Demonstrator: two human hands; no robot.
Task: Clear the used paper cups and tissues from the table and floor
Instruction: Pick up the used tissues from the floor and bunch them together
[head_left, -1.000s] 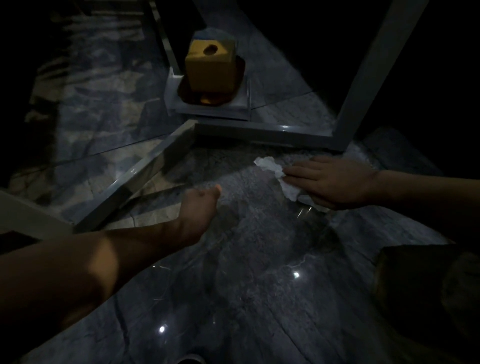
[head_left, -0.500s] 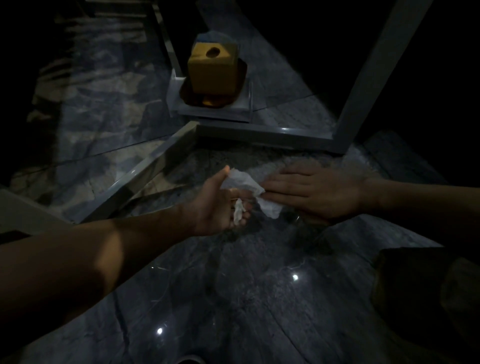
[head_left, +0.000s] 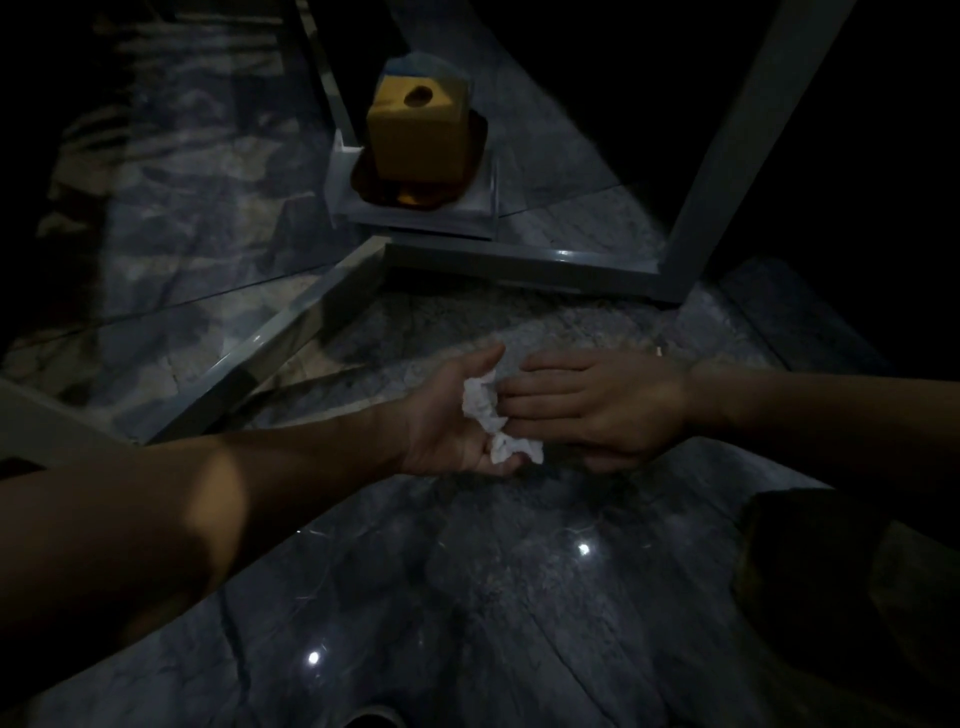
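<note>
A crumpled white tissue (head_left: 488, 415) lies in the palm of my left hand (head_left: 452, 415), which is cupped palm-up just above the dark marble floor. My right hand (head_left: 597, 402) is flat, palm down, its fingertips pressing against the tissue from the right. Part of the tissue hangs past the lower edge of my left palm. The scene is dim. No paper cup shows in view.
A yellow box with a round hole on top (head_left: 415, 135) stands on a white tray (head_left: 483, 213) beyond a grey metal frame (head_left: 519, 260). A slanted frame leg (head_left: 727, 156) rises at the right. A dark bulky shape (head_left: 857, 597) sits lower right.
My right hand slid the tissue leftward off the floor into my left hand, which opened palm-up to receive it. The tissue is now bunched smaller in the left palm.
</note>
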